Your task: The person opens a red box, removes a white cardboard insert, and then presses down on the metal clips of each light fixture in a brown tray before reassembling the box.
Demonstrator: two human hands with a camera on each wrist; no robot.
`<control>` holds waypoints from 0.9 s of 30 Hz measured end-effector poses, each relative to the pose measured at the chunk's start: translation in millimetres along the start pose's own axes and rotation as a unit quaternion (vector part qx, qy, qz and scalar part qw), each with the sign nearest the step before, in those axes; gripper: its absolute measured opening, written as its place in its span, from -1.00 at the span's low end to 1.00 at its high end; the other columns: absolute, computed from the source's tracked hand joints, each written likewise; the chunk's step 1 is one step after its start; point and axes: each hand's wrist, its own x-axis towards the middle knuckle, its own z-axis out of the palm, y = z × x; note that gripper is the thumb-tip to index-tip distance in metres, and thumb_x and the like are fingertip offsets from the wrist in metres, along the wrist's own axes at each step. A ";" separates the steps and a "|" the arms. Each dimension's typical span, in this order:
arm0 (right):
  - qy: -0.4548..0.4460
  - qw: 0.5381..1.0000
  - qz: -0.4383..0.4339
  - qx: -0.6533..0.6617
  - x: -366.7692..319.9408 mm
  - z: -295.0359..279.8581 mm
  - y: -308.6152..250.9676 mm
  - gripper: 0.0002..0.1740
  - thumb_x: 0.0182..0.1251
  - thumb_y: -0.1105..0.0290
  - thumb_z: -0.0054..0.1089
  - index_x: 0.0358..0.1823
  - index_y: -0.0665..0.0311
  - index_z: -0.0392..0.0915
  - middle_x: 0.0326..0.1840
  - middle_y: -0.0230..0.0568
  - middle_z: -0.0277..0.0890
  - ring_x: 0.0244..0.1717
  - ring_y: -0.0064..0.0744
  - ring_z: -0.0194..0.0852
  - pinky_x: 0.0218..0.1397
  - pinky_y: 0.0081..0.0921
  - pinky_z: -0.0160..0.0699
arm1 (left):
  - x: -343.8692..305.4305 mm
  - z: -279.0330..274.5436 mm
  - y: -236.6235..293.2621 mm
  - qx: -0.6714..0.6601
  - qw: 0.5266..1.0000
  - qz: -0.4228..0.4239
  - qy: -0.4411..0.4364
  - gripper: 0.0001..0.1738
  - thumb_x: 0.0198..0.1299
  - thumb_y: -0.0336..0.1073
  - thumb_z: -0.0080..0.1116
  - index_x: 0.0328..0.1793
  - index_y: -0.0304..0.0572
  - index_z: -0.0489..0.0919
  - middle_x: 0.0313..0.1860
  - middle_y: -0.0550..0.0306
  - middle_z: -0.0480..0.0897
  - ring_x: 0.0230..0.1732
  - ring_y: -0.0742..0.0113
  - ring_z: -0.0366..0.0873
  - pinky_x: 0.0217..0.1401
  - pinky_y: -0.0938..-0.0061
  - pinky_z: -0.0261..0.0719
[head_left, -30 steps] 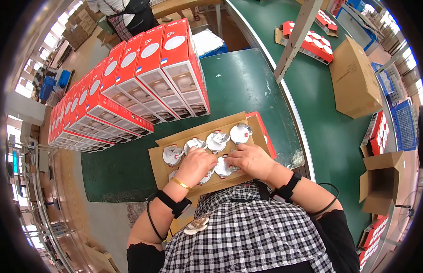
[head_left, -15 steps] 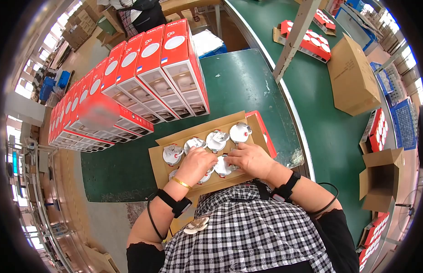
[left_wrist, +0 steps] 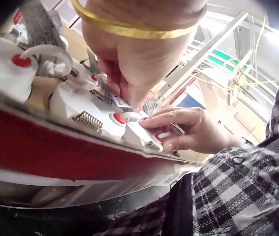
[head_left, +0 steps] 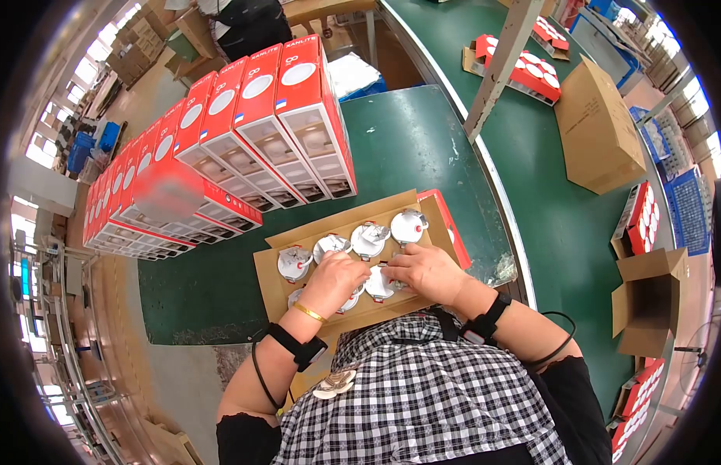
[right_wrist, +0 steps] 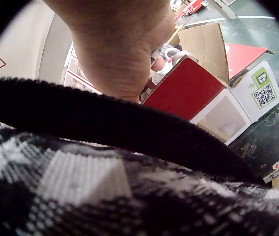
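An open carton (head_left: pixel 271 291) holds two rows of white round lamps (head_left: pixel 291 264) with spring clips and red-centred caps. Over the front row is the left hand (head_left: pixel 335 283), its curled fingers down on a lamp beside a grey label; the wrist carries a gold bracelet. To its right, the right hand (head_left: pixel 429 273) grips another front-row lamp. In the left wrist view, the right hand's (left_wrist: pixel 191 129) thumb and fingers lie on either side of a lamp's red-capped end (left_wrist: pixel 158 137). The left fingertips are partly hidden in the left wrist view.
Red and white boxes (head_left: pixel 298 101) stand in a long row at the back left of the green table (head_left: pixel 407 124). A metal post (head_left: pixel 504 70) rises beside the conveyor (head_left: pixel 523 186), which bears brown cartons (head_left: pixel 601 132) and trays of lamps. Another person (head_left: pixel 248 27) stands behind.
Both hands keep nearly the same place over the front row. The cartons on the conveyor have shifted slightly, and the person behind has moved to the right.
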 end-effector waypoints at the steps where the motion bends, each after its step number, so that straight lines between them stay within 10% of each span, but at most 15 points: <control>1: -0.005 1.000 0.004 -0.005 -1.6 2.0 1.4 -0.52 -0.03 0.33 0.42 0.03 0.04 0.68 -0.12 -0.54 0.61 -0.07 -0.38 0.49 0.05 -0.43 0.60 | -1.6 0.7 0.6 -0.004 1.000 -0.013 0.000 -0.92 0.10 -0.29 0.37 -0.29 -0.04 0.73 -0.41 0.19 0.66 -0.22 0.19 0.60 -0.02 0.30 0.48; 5: -0.007 1.000 -0.002 0.004 -0.6 -6.7 -4.1 -0.58 0.02 0.32 0.38 0.00 0.04 0.68 -0.17 -0.50 0.60 -0.03 -0.37 0.52 0.05 -0.42 0.61 | -0.5 -9.9 2.4 -0.121 0.987 -0.103 0.023 -0.93 0.19 -0.34 0.35 -0.25 -0.14 0.74 -0.29 0.12 0.72 -0.17 0.22 0.65 -0.01 0.29 0.55; 9: -0.025 1.000 0.009 0.011 2.0 -12.7 -9.4 -0.52 -0.06 0.34 0.47 0.00 0.04 0.67 -0.09 -0.49 0.62 -0.03 -0.34 0.52 0.08 -0.39 0.61 | -9.0 -55.6 -3.4 -0.485 0.797 -0.311 0.182 -0.88 0.40 -0.39 0.21 -0.07 -0.25 0.71 -0.06 0.14 0.76 0.01 0.49 0.64 0.12 0.49 0.56; 13: -0.053 0.998 0.009 0.011 5.6 -23.3 -14.7 -0.47 -0.08 0.35 0.51 0.04 0.02 0.67 0.01 -0.45 0.61 0.02 -0.34 0.53 0.12 -0.37 0.60 | -39.8 -83.4 -26.8 -0.621 0.668 -0.242 0.331 -0.83 0.44 -0.35 0.18 0.06 -0.22 0.64 -0.02 0.16 0.72 -0.09 0.53 0.54 0.00 0.59 0.45; 18: 0.040 0.993 0.058 0.094 18.8 -43.4 -39.6 -0.44 -0.02 0.40 0.53 0.12 0.05 0.67 0.10 -0.29 0.56 -0.05 -0.23 0.61 0.01 -0.32 0.65 | -46.3 -124.5 -26.0 -0.650 0.632 -0.159 0.392 -0.82 0.45 -0.30 0.19 0.08 -0.17 0.62 -0.03 0.20 0.71 -0.12 0.55 0.51 -0.03 0.60 0.44; 22: -0.059 0.826 0.203 0.522 57.3 -49.5 -77.0 -0.59 0.51 0.25 0.24 0.24 0.35 0.58 0.05 -0.34 0.68 0.01 -0.63 0.55 0.03 -0.57 0.57 | -19.6 -147.0 -11.3 -0.647 0.609 -0.094 0.450 -0.83 0.42 -0.33 0.24 0.06 -0.17 0.67 -0.05 0.17 0.72 -0.14 0.56 0.53 0.02 0.62 0.45; 27: -0.199 0.705 0.215 0.646 87.7 -43.8 -131.3 -0.36 0.42 -0.06 0.31 0.32 0.26 0.53 -0.19 -0.46 0.53 -0.25 -0.70 0.39 -0.16 -0.61 0.48 | 2.3 -154.8 5.5 -0.524 0.680 -0.080 0.507 -0.82 0.45 -0.34 0.19 0.09 -0.20 0.65 -0.02 0.18 0.72 -0.06 0.56 0.56 0.06 0.60 0.49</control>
